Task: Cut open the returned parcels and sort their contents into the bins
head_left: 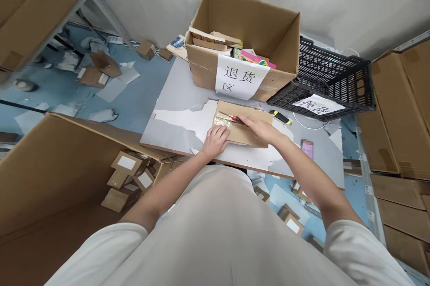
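Note:
A small brown cardboard box (250,136) with shiny clear tape (221,122) across its left part lies on the table in front of me. My left hand (216,140) grips its near left corner, fingers bent over the top; the thumb is hard to make out. In my right hand (260,128) is a red-handled knife (237,119), its thin blade pointing left over the taped top. Whether the blade has gone into the cardboard cannot be told. Just beyond the box's right end rests a black and yellow box cutter (281,117).
Behind stands a large open carton (282,57) of books with a paper sign, beside a black plastic crate (349,84). A phone (307,149) lies on the table (168,129) at right. To my left, a big carton (50,178) holds several small parcels (126,165).

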`<action>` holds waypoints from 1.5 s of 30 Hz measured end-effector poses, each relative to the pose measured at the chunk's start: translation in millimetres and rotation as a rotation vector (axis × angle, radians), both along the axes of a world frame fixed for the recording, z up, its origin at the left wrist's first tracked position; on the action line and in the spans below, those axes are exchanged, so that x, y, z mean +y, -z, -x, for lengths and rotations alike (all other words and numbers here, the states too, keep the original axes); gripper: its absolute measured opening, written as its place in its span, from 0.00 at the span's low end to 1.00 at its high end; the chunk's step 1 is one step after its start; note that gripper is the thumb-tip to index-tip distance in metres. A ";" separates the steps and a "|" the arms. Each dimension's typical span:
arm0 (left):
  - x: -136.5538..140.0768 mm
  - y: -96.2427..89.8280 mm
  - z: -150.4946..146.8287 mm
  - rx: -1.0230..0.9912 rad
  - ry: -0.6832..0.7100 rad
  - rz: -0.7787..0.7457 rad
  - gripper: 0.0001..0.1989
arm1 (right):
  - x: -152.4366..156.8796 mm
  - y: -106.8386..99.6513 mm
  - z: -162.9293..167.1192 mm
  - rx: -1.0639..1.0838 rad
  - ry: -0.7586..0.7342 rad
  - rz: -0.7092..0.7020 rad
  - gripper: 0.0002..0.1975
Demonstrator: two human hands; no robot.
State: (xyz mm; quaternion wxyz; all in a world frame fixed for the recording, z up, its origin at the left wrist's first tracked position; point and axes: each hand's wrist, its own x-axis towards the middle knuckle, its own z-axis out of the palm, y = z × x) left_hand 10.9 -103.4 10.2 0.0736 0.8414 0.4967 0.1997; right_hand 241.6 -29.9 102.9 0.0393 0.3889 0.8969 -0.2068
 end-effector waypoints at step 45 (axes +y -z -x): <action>7.8 1.4 -10.8 0.060 -0.012 0.131 0.19 | -83.6 -44.0 -162.1 -0.583 0.366 -0.041 0.40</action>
